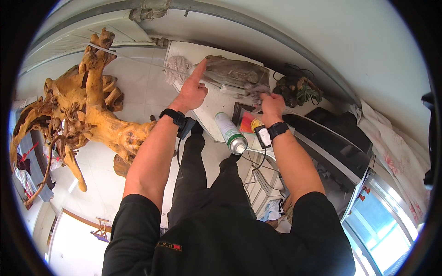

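Observation:
My left hand (191,90) is raised over the white tabletop (209,106), index finger stretched out and pointing toward a crumpled grey-brown plastic bag (235,72); it holds nothing. My right hand (271,105) pinches the lower right edge of that bag with closed fingers. Just below both hands a green-and-white spray can (230,133) with a silver cap lies on the table. Each wrist carries a black band with a small device.
A pale knitted cloth (177,68) lies at the table's far left corner. A dark frame with a red and yellow item (246,120) sits beside the can. A large carved root sculpture (78,110) stands on the floor left. A dark cabinet (331,138) and a small plant (299,89) are right.

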`<state>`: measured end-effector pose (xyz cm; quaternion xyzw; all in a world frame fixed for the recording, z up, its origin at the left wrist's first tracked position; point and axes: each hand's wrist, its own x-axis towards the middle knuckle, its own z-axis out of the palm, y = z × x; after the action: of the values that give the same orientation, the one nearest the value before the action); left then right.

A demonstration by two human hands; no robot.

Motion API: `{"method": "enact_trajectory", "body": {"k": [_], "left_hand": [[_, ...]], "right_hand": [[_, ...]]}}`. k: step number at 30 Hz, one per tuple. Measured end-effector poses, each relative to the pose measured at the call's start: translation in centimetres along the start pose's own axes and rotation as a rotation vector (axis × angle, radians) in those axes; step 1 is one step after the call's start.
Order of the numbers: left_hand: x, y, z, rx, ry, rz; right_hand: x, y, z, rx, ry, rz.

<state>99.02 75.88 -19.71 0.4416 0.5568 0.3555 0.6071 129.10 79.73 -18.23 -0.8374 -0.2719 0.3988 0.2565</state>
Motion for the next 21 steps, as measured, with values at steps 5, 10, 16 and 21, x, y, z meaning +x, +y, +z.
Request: {"method": "enact_trajectory", "body": {"k": [5,10,16,21], "left_hand": [[0.1,0.0,-0.1,0.030,0.025,0.036],[0.3,-0.4,-0.1,0.058,0.027,0.052],[0.8,-0.7,-0.5,0.000,0.008,0.076],[0.2,-0.4,-0.6,0.023,0.002,0.059]], "right_hand": [[1.7,-1.7,1.0,0.386,-0.222,0.445],[-3.4,-2.6,9.3,0.491,-0.597,0.569],[-5.4,-3.8,8.7,0.461,-0.587,0.521],[-0.8,-1.6,1.9,0.464,-0.175,0.620]]}}
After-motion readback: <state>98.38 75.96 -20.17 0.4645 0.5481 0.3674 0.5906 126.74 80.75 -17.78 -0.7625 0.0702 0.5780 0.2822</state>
